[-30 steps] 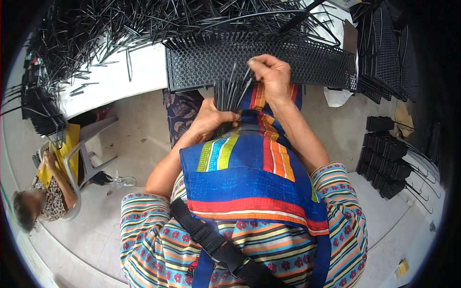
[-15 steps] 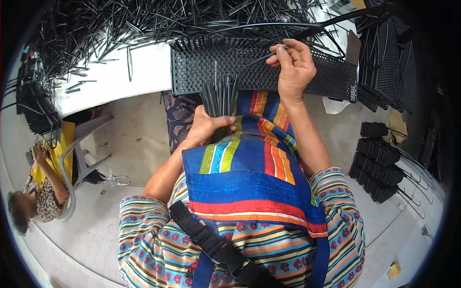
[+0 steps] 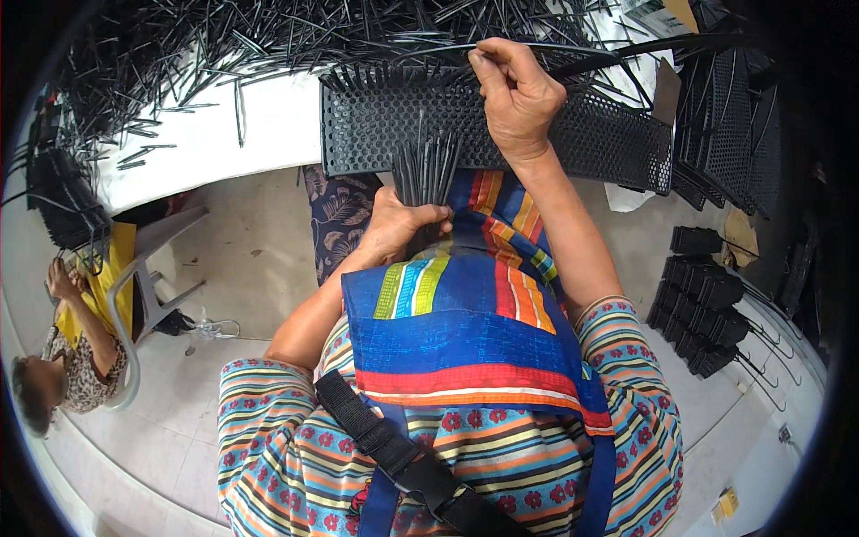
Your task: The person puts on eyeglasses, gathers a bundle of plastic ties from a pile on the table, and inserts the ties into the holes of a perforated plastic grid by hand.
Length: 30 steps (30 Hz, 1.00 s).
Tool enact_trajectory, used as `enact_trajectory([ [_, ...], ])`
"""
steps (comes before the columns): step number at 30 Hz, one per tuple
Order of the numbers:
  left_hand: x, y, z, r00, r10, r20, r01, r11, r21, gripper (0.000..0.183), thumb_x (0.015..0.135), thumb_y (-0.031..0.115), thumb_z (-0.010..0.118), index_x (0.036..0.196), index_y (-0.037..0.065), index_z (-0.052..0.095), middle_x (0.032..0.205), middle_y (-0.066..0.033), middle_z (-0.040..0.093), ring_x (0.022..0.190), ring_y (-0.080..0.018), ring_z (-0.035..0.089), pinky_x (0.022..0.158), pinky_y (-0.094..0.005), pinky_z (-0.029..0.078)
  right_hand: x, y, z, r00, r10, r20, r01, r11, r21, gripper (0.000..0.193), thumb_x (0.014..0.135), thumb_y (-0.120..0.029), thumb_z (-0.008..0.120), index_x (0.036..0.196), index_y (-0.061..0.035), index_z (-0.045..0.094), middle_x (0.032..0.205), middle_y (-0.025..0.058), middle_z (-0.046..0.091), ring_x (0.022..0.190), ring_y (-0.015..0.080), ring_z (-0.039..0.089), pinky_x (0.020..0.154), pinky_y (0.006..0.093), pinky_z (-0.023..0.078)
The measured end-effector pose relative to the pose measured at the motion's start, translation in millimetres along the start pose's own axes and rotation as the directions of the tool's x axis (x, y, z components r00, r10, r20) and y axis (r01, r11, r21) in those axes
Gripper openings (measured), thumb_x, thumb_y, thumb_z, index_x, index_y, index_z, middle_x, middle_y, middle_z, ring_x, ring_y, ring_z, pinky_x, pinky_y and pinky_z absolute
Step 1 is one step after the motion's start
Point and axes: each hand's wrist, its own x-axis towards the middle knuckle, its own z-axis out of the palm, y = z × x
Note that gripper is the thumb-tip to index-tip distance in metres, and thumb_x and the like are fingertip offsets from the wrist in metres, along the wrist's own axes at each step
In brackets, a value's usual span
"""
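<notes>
A bundle of thin black sticks (image 3: 424, 175) stands up out of my left hand (image 3: 400, 224), which is closed round its lower part just in front of the apron. Behind the bundle lies a long black perforated panel (image 3: 358, 134), with a row of upright black sticks (image 3: 376, 79) along its far left edge. My right hand (image 3: 523, 98) reaches over the panel's far edge, thumb and fingers pinched together. What sits in that pinch, if anything, I cannot make out. A long thin rod (image 3: 564, 45) passes beside those fingertips.
Loose black sticks (image 3: 268, 31) pile up across the far part of the white table (image 3: 268, 125). More perforated panels (image 3: 725, 116) stand at the right. Black hooked parts (image 3: 698, 304) are stacked at lower right. Another person (image 3: 89, 358) sits at far left beside a grey chair (image 3: 134, 286).
My right hand has moved away from me and slightly left; the black stick seen in it before is no longer visible. My left hand and its bundle have shifted a little right.
</notes>
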Motion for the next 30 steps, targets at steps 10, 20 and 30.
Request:
enact_trajectory([
  [10, -1, 3, 0, 1.000, 0.005, 0.029, -0.006, 1.000, 0.022, 0.009, 0.075, -0.006, 0.070, 0.083, -0.006, 0.066, 0.075, -0.0130, 0.068, 0.062, -0.0182, 0.066, 0.056, -0.0296, 0.055, -9, -3, -1, 0.943, -0.242, 0.227, 0.309, 0.889, -0.338, 0.017, 0.070, -0.008, 0.074, 0.087, -0.0088, 0.071, 0.088, 0.0040, 0.066, 0.073, 0.0230, 0.067, 0.064, 0.0323, 0.053],
  [20, 1, -4, -2, 0.991, 0.028, 0.132, -0.050, 0.985, 0.163, 0.010, 0.074, -0.007, 0.068, 0.083, -0.005, 0.065, 0.074, -0.0107, 0.068, 0.063, -0.0164, 0.066, 0.059, -0.0282, 0.055, -26, -9, -20, 0.737, 0.547, 0.397, -0.672, 0.657, 0.342, 0.003, 0.085, -0.005, 0.067, 0.085, -0.0030, 0.070, 0.072, 0.0009, 0.064, 0.055, 0.0022, 0.047, 0.050, 0.0188, 0.036],
  [30, -13, 3, 4, 0.996, 0.088, -0.026, -0.090, 0.995, -0.046, 0.008, 0.075, -0.007, 0.064, 0.083, -0.005, 0.065, 0.074, -0.0117, 0.068, 0.064, -0.0191, 0.067, 0.061, -0.0309, 0.056, -10, 1, -19, 0.953, 0.294, -0.079, -0.258, 0.917, 0.304, 0.007, 0.086, -0.002, 0.070, 0.091, -0.0024, 0.066, 0.073, -0.0003, 0.066, 0.058, 0.0034, 0.057, 0.050, 0.0188, 0.046],
])
